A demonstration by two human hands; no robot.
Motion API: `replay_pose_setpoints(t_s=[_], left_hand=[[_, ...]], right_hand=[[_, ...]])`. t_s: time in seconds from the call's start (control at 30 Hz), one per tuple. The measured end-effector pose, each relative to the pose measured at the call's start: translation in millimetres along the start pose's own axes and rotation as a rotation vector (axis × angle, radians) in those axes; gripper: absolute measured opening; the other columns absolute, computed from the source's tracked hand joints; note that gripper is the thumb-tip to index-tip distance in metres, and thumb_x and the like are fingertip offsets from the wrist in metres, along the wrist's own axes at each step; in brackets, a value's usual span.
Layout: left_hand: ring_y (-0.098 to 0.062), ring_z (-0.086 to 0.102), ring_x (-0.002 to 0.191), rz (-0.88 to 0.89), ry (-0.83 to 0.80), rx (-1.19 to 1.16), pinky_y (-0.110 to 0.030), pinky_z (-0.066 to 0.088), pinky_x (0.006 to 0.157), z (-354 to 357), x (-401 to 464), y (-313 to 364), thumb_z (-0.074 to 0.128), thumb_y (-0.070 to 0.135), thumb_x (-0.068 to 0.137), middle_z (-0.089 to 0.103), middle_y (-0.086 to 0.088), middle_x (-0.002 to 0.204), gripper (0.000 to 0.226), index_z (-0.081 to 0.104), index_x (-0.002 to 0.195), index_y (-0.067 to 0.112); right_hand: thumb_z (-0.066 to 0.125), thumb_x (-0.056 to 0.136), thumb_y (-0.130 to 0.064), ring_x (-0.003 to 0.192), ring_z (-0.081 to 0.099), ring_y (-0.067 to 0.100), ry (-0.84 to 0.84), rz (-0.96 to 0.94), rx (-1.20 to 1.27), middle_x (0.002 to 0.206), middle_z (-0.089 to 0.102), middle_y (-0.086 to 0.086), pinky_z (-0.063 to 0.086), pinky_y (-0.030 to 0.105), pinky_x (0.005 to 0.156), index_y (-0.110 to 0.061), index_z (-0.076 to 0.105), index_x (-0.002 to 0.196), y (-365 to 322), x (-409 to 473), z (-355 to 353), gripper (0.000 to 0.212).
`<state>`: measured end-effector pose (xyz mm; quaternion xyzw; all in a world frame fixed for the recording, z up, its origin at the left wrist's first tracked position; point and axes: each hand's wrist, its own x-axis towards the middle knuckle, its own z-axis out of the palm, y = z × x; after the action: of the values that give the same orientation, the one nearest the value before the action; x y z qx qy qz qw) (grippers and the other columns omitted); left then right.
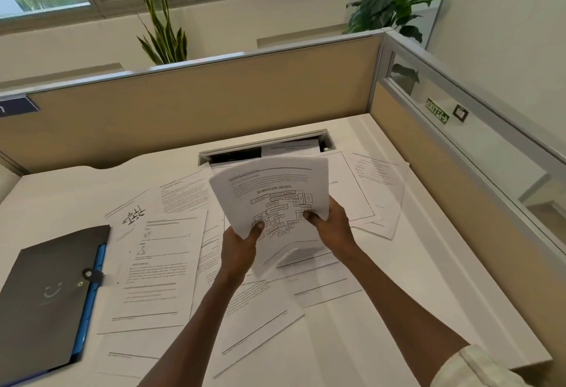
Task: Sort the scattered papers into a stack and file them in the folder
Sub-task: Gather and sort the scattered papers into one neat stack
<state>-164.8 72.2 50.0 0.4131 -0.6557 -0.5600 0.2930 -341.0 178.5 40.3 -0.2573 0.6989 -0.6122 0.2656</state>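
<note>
Holding a few papers [269,193] up over the desk [61,190], the left hand [240,249] and the right hand [332,227] each pinch a bottom corner, thumb on top and fingers curled behind. The sheets are thin and light, and they bend and fan out at the top, so they would likely slip apart if held loosely. Gripping low on both sides looks like a good way to tap them even.

More loose sheets [159,270] lie flat all over the desk, some on top of each other (flat paper is probably hard to pick up, so sliding one to an edge may help). The folder [46,294] lies shut at the left, near the front edge, well apart from the hands. A wall [214,95] closes the back and right side. The open slot [266,149] at the back could swallow a sheet.
</note>
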Motion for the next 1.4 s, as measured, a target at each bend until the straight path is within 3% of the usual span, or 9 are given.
replay_pose_setpoints(t_s=[0.13, 0.23, 0.33, 0.5, 0.7, 1.0, 1.1, 1.2, 1.4], left_hand=[[-0.03, 0.07, 0.104, -0.013, 0.005, 0.045, -0.056, 0.058, 0.086, -5.4, 10.3, 3.1, 0.062, 0.026, 0.096, 0.071, -0.006, 0.12, 0.036, 0.06, 0.131, 0.016], [-0.028, 0.071, 0.101, -0.038, 0.025, 0.039, -0.053, 0.059, 0.085, -12.4, 15.1, 0.7, 0.061, 0.025, 0.097, 0.071, -0.005, 0.12, 0.036, 0.06, 0.131, 0.014], [-0.026, 0.072, 0.099, -0.081, 0.046, 0.018, -0.048, 0.059, 0.083, -20.1, 16.9, -6.9, 0.063, 0.026, 0.096, 0.073, 0.0, 0.113, 0.03, 0.062, 0.125, 0.017], [-0.014, 0.072, 0.092, -0.14, 0.094, -0.014, -0.029, 0.056, 0.07, -35.4, 15.0, -17.4, 0.066, 0.029, 0.093, 0.074, 0.015, 0.1, 0.016, 0.063, 0.109, 0.034], [-0.007, 0.07, 0.089, -0.171, 0.159, -0.019, -0.025, 0.056, 0.07, -52.4, 19.8, -21.6, 0.068, 0.03, 0.093, 0.074, 0.017, 0.096, 0.018, 0.063, 0.11, 0.033], [-0.017, 0.073, 0.092, -0.187, 0.154, -0.026, -0.033, 0.058, 0.073, -51.6, 31.7, -20.8, 0.068, 0.029, 0.093, 0.076, 0.008, 0.101, 0.022, 0.064, 0.114, 0.027], [-0.012, 0.075, 0.085, -0.178, 0.141, -0.029, -0.028, 0.058, 0.067, -48.0, 30.8, -16.9, 0.067, 0.027, 0.093, 0.076, 0.013, 0.096, 0.019, 0.064, 0.112, 0.03], [-0.014, 0.075, 0.087, -0.178, 0.126, -0.028, -0.039, 0.06, 0.077, -45.5, 28.4, -14.0, 0.066, 0.026, 0.094, 0.076, 0.009, 0.103, 0.024, 0.064, 0.118, 0.025], [-0.024, 0.072, 0.095, -0.179, 0.126, -0.034, -0.052, 0.057, 0.088, -43.6, 24.1, -9.1, 0.064, 0.024, 0.095, 0.073, -0.002, 0.114, 0.035, 0.061, 0.129, 0.014]], right_hand=[[0.065, 0.082, 0.005, 0.089, 0.064, 0.012, -0.055, 0.025, -0.172, 0.103, 0.066, -0.002, 0.051, 0.012, 0.063, -0.013, 0.055, 0.119, -0.3, 19.5, -15.5, 0.042], [0.06, 0.079, 0.007, 0.1, 0.058, 0.025, 0.084, 0.064, -0.34, 0.112, 0.06, 0.008, 0.05, 0.027, 0.076, -0.012, 0.055, 0.123, 10.0, 35.8, -35.9, 0.049], [0.069, 0.081, -0.013, 0.119, 0.044, 0.039, 0.346, 0.267, -0.583, 0.131, 0.043, 0.022, 0.043, 0.042, 0.094, -0.008, 0.048, 0.128, 26.7, 53.2, -58.7, 0.052], [0.077, 0.075, -0.047, 0.139, 0.019, 0.05, 0.482, 0.581, -0.787, 0.149, 0.02, 0.035, 0.025, 0.056, 0.111, 0.004, 0.017, 0.146, 47.6, 71.2, -91.1, 0.106], [0.081, 0.059, -0.063, 0.119, 0.041, 0.039, 0.547, 0.71, -0.896, 0.134, 0.038, 0.028, 0.039, 0.047, 0.097, 0.008, 0.016, 0.144, 60.5, 83.9, -93.0, 0.129], [0.094, 0.053, -0.036, 0.117, 0.049, 0.038, 0.525, 0.829, -0.683, 0.126, 0.051, 0.023, 0.046, 0.049, 0.092, 0.0, 0.044, 0.121, 61.7, 103.8, -104.8, 0.092], [0.093, 0.057, -0.023, 0.101, 0.062, 0.04, 0.523, 0.72, -0.642, 0.109, 0.067, 0.022, 0.053, 0.043, 0.078, 0.001, 0.06, 0.105, 62.0, 98.8, -108.1, 0.063], [0.088, 0.064, -0.01, 0.09, 0.067, 0.04, 0.553, 0.627, -0.635, 0.099, 0.071, 0.022, 0.048, 0.036, 0.067, 0.001, 0.064, 0.091, 59.8, 90.5, -109.8, 0.038], [0.063, 0.074, 0.004, 0.087, 0.064, 0.042, 0.57, 0.411, -0.714, 0.097, 0.067, 0.025, 0.053, 0.041, 0.072, 0.003, 0.059, 0.089, 48.2, 74.7, -114.2, 0.016]])
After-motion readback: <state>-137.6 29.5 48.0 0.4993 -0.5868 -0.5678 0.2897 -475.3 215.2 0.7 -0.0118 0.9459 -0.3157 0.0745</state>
